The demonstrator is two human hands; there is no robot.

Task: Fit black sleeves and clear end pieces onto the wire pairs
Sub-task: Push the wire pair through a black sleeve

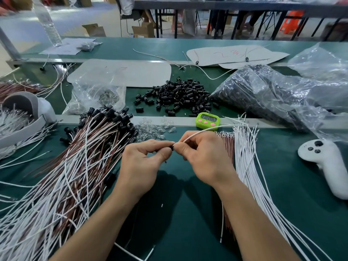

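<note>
Your fingertips (166,143) meet over the green mat (173,213): the left hand (143,162) pinches a small black sleeve (171,147) between thumb and forefinger. The right hand (205,157), fingers curled, grips a white wire (197,133) just beside it, and the wire trails up and away to your right. Whether a brown partner wire runs with it is hidden inside your grasp. You look to be at the threading step, feeding the wire end into the sleeve's bore. The next move likely calls for a straight, steady push with the sleeve held square, so the tip doesn't buckle or miss the hole. After that you'll want a clear end piece (154,129) from the scatter lying just beyond your hands. Finished pairs (84,157) lie heaped at your left, bare wires (250,166) wait at your right, and the loose sleeve pile (180,97) sits further back.
</note>
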